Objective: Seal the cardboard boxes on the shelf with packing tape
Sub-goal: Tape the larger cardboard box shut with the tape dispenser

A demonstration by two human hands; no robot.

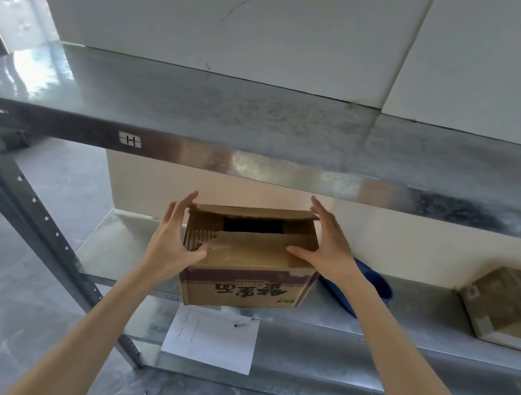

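Both hands, L (173, 238) & R (326, 243), flanked cardboard box (250, 263) w/ flaps ajar on metal shelf (422, 300); taped box (515, 306) sat at far right.

above box (249, 256): upper shelf (257, 163) close overhead | right: blue tub (370, 289) | left: shelf bare

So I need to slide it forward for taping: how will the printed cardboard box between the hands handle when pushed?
The cardboard box should slide easily, since the metal shelf looks smooth. Its front edge already overhangs, so it may tip forward. The top flaps look worn and not fully shut, so they would probably flex under the left hand and right hand.
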